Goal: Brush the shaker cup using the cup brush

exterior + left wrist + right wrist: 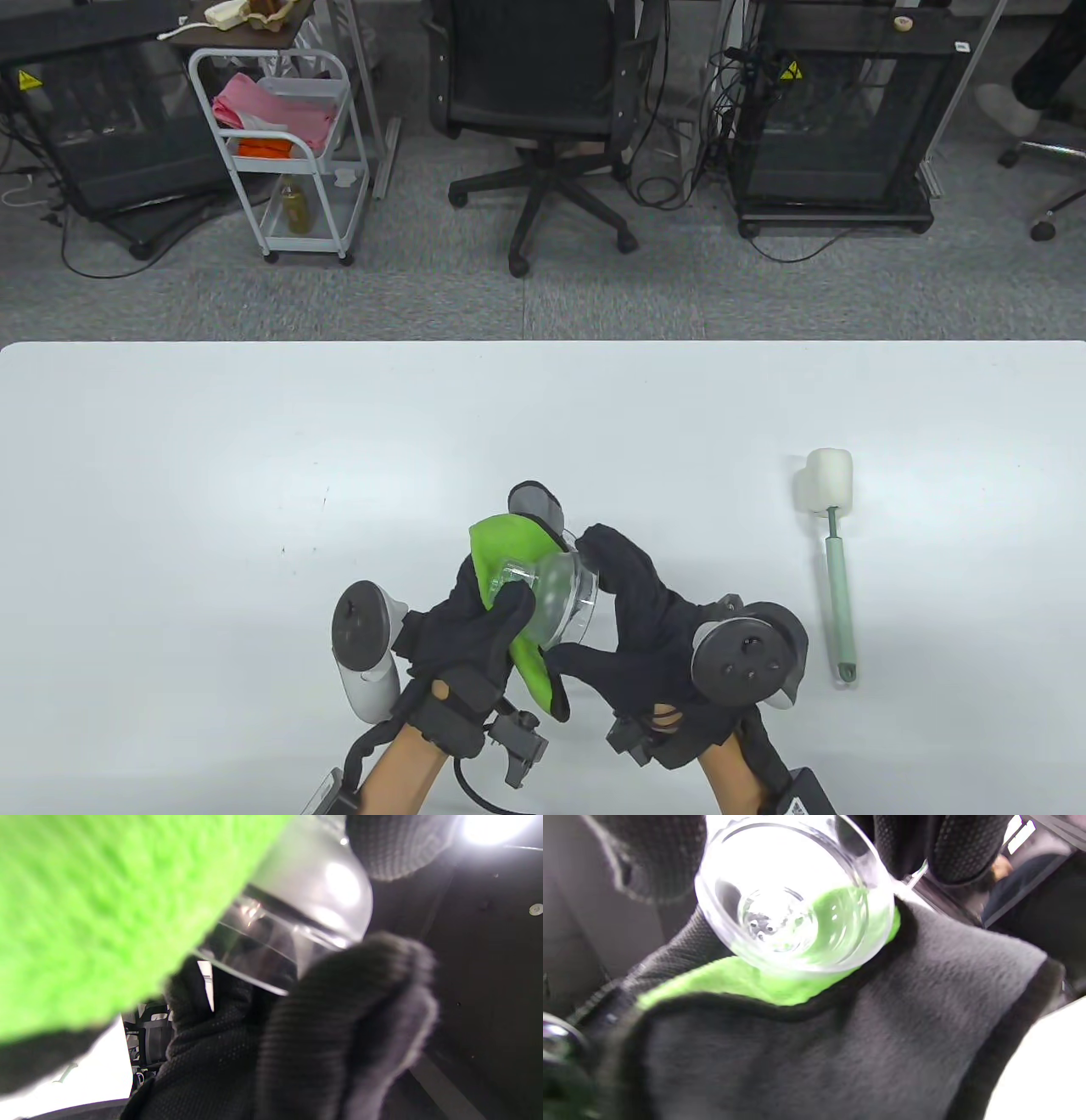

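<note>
Both hands (475,628) (645,628) grip the shaker cup (564,598), seemingly cloth-wrapped (509,543); cup brush (836,560) lies right.

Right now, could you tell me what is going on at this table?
A person in sensor gloves holds a clear shaker cup above the white table with both hands. The left hand presses a green and grey cloth against the cup, and the right hand grips its rim. The cup brush, with its white sponge head, lies untouched on the table to the right.
</note>
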The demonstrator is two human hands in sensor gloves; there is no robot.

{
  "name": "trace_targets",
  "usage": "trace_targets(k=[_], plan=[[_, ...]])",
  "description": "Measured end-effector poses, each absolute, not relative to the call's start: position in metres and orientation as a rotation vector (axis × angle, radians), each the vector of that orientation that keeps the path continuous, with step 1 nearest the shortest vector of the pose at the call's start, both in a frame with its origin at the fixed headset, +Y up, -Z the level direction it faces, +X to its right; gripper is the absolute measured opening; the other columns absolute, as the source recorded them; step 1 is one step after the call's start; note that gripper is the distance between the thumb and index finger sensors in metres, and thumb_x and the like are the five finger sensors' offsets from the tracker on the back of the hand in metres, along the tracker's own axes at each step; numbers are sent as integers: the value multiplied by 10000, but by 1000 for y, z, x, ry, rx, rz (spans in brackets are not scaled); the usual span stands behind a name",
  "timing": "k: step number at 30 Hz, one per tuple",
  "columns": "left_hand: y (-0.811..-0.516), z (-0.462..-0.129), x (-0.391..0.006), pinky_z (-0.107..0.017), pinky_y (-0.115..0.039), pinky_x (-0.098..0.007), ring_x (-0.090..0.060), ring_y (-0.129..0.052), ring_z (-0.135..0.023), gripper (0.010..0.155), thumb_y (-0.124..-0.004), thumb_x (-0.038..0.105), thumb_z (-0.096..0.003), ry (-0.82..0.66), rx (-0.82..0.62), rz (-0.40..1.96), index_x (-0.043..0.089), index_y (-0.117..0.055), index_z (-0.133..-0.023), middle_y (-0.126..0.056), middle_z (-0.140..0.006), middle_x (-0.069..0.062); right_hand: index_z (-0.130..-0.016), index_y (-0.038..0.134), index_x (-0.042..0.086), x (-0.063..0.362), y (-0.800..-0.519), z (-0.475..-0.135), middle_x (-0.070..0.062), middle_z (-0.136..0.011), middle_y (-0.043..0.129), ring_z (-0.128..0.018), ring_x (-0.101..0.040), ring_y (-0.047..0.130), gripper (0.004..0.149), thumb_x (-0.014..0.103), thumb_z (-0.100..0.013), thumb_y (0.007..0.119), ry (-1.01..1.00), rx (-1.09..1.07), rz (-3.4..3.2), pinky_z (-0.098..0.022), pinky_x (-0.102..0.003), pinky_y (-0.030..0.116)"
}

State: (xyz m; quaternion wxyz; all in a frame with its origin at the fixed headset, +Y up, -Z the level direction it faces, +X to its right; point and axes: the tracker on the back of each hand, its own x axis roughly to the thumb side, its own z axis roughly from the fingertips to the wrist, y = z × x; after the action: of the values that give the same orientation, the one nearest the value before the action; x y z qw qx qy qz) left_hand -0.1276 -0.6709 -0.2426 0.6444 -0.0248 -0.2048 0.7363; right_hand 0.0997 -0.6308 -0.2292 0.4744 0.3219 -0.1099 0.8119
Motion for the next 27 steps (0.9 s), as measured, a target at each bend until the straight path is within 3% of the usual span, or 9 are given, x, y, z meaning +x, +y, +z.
trace_targets(k=[2,6,9,12,15,19,23,25,27], plan=[[-668,-242,-127,-646,-646,-611,-500,-651,-1030,777,-707,523,-470,-507,-52,1661,113,-411,-1060,-533,-1133,-195,-1064,339,194,102,-638,-235,-353,-1000,510,-831,-516,752,825,590,-446,716,-180,760,1869,-577,-545,768],[-661,-239,-120,-676,-616,-594,-507,-551,-1060,785,-574,517,-489,-628,-48,1496,120,-311,-1112,-416,-1173,-257,-1035,387,111,109,-645,-241,-384,-982,536,-771,-546,795,796,546,-447,700,-130,705,1620,-577,-514,798],[-657,-237,-118,-676,-598,-615,-576,-511,-1045,753,-500,536,-482,-640,-76,1445,243,-273,-1137,-332,-1169,-343,-1030,349,132,112,-644,-241,-337,-1021,507,-820,-516,767,802,536,-439,710,-149,742,1598,-614,-490,781],[-659,-239,-121,-660,-656,-615,-608,-630,-1006,719,-471,593,-457,-620,-185,1404,455,-228,-1118,-387,-1138,-432,-1031,341,164,112,-644,-242,-275,-1064,484,-881,-481,730,801,512,-427,737,-147,757,1576,-643,-492,732],[-662,-243,-125,-623,-752,-562,-485,-833,-906,689,-547,573,-466,-619,-250,1535,524,-300,-1107,-568,-1109,-366,-1031,337,202,114,-643,-242,-161,-1106,520,-909,-388,689,821,549,-405,740,-199,766,1753,-630,-522,682],[-660,-246,-131,-539,-844,-425,-215,-933,-711,643,-648,497,-484,-570,-182,1586,472,-444,-1093,-660,-989,-280,-1019,398,171,112,-639,-239,-157,-1080,582,-869,-397,714,820,532,-392,784,-314,742,1998,-597,-503,712],[-655,-247,-135,-519,-854,-412,-126,-932,-637,640,-672,406,-488,-561,-71,1525,310,-480,-1091,-728,-900,-197,-1027,399,126,105,-635,-233,-225,-1030,614,-774,-401,821,854,460,-381,847,-353,739,2057,-530,-481,782],[-654,-245,-135,-505,-860,-417,-135,-948,-614,601,-682,358,-494,-541,-37,1480,269,-545,-1072,-758,-871,-201,-1050,317,187,104,-627,-227,-230,-1047,549,-752,-399,841,897,449,-386,861,-454,725,2089,-510,-476,799],[-654,-244,-132,-499,-870,-400,-128,-963,-607,571,-664,352,-503,-570,-4,1405,275,-568,-1061,-776,-863,-193,-1042,267,412,102,-619,-220,-201,-1083,461,-738,-405,837,897,467,-381,871,-536,761,2158,-484,-478,806]])
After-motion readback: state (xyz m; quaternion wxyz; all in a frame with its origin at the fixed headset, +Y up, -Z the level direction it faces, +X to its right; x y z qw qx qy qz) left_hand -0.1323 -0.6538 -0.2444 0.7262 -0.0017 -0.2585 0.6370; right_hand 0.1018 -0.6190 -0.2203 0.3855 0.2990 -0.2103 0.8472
